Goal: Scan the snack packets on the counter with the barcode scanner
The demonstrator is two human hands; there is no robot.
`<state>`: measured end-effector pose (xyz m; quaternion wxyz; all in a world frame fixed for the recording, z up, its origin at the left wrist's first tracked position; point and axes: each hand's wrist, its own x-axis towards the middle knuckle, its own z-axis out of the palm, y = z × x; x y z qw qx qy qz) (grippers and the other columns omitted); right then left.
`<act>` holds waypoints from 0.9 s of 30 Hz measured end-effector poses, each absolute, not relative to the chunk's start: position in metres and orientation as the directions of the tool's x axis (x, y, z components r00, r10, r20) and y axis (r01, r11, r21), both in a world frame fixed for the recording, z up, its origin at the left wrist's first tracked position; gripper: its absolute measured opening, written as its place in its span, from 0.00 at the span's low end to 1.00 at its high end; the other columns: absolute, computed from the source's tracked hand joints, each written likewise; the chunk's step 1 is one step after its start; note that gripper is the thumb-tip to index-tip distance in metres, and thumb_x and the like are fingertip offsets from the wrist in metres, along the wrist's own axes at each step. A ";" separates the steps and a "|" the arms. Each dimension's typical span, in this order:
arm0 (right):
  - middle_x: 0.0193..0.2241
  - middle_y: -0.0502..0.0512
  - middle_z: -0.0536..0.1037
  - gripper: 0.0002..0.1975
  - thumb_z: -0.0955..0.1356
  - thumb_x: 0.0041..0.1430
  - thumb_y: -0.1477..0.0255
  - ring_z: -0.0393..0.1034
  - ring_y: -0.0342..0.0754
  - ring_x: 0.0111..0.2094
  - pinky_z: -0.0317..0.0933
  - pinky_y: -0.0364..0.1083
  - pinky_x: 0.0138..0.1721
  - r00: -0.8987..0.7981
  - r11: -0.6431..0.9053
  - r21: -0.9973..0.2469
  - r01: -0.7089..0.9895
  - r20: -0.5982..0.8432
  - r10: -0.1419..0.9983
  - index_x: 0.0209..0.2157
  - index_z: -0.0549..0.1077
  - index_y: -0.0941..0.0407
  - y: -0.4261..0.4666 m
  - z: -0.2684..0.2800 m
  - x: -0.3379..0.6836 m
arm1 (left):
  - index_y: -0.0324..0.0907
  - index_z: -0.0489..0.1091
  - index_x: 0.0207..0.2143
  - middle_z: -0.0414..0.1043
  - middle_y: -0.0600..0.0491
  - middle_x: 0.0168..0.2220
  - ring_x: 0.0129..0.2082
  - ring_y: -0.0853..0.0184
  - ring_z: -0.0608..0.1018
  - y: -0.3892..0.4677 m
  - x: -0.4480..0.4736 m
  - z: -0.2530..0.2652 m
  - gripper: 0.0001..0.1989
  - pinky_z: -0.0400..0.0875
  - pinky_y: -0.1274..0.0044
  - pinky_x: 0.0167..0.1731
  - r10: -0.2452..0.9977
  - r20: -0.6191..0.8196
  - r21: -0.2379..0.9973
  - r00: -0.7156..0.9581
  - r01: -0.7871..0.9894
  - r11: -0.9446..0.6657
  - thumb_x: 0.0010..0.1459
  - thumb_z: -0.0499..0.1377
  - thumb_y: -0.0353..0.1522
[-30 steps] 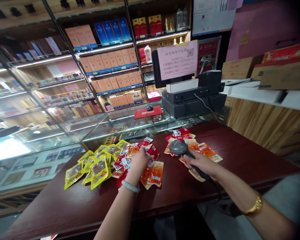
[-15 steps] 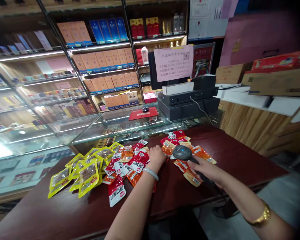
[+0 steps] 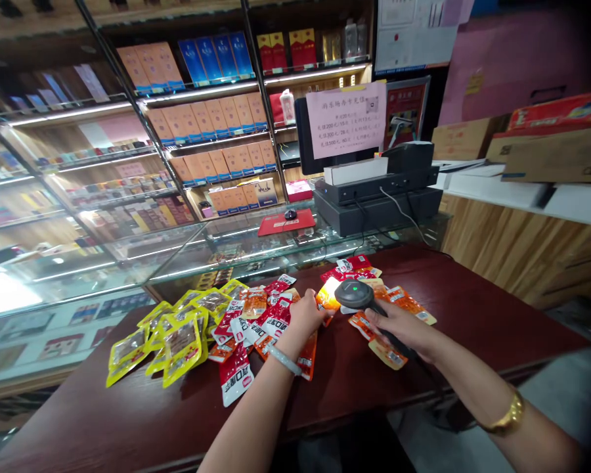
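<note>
My right hand (image 3: 398,325) is wrapped round the handle of a dark barcode scanner (image 3: 355,293), whose green light shows on top. Its beam falls brightly on an orange snack packet (image 3: 328,295), pinched in my left hand (image 3: 307,314). Left of that hand lies a loose pile of red and white snack packets (image 3: 237,376) mixed with orange ones. Yellow-edged snack bags (image 3: 182,345) are heaped farther left. Beyond and beside the scanner are more red packets (image 3: 347,265) and orange packets (image 3: 408,303); one beige-backed packet (image 3: 389,355) lies just below my right hand.
Behind the dark red table (image 3: 492,315) stands a glass display counter (image 3: 217,246), carrying a red mouse pad (image 3: 285,222) and a black cash register base (image 3: 374,213) with cables. Cardboard boxes (image 3: 556,154) are stacked at right. Shelves of boxed goods (image 3: 207,125) line the back.
My left hand now holds the orange packet up at the scanner's front. The scanner has moved slightly left; its light has turned from blue to green and its beam is on.
</note>
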<state>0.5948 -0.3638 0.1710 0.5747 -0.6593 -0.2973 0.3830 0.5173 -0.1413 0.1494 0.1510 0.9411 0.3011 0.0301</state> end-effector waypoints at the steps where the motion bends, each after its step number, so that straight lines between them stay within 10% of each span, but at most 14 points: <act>1: 0.19 0.41 0.63 0.25 0.68 0.55 0.46 0.54 0.39 0.17 0.50 0.41 0.19 0.518 -0.165 -0.984 -0.067 -0.176 0.837 0.40 0.65 0.53 -0.363 0.170 0.595 | 0.43 0.63 0.50 0.77 0.46 0.45 0.47 0.54 0.78 -0.138 0.513 0.153 0.30 0.66 0.71 0.42 0.585 -0.046 0.281 0.810 0.572 -0.770 0.50 0.63 0.50; 9: 0.20 0.42 0.63 0.25 0.68 0.55 0.46 0.56 0.39 0.18 0.50 0.41 0.20 0.494 -0.179 -0.980 -0.086 -0.198 0.847 0.40 0.66 0.53 -0.366 0.178 0.607 | 0.42 0.68 0.46 0.74 0.41 0.48 0.53 0.48 0.72 -0.084 0.474 0.191 0.27 0.61 0.62 0.52 0.651 0.124 -0.044 0.749 0.660 -0.750 0.47 0.66 0.47; 16: 0.21 0.43 0.63 0.29 0.67 0.54 0.44 0.56 0.40 0.19 0.49 0.41 0.22 0.533 -0.238 -0.966 -0.099 -0.254 0.807 0.46 0.67 0.52 -0.370 0.168 0.622 | 0.41 0.73 0.46 0.75 0.43 0.46 0.50 0.56 0.75 -0.098 0.583 0.154 0.19 0.66 0.71 0.49 0.427 0.106 0.133 0.898 0.413 -0.901 0.58 0.58 0.43; 27: 0.20 0.44 0.65 0.30 0.67 0.52 0.43 0.57 0.41 0.19 0.52 0.42 0.21 0.576 -0.254 -0.964 -0.078 -0.252 0.777 0.46 0.69 0.52 -0.370 0.155 0.621 | 0.39 0.73 0.44 0.77 0.40 0.45 0.46 0.54 0.78 -0.099 0.650 0.146 0.23 0.70 0.71 0.42 0.499 -0.138 0.278 0.856 0.517 -0.810 0.51 0.64 0.45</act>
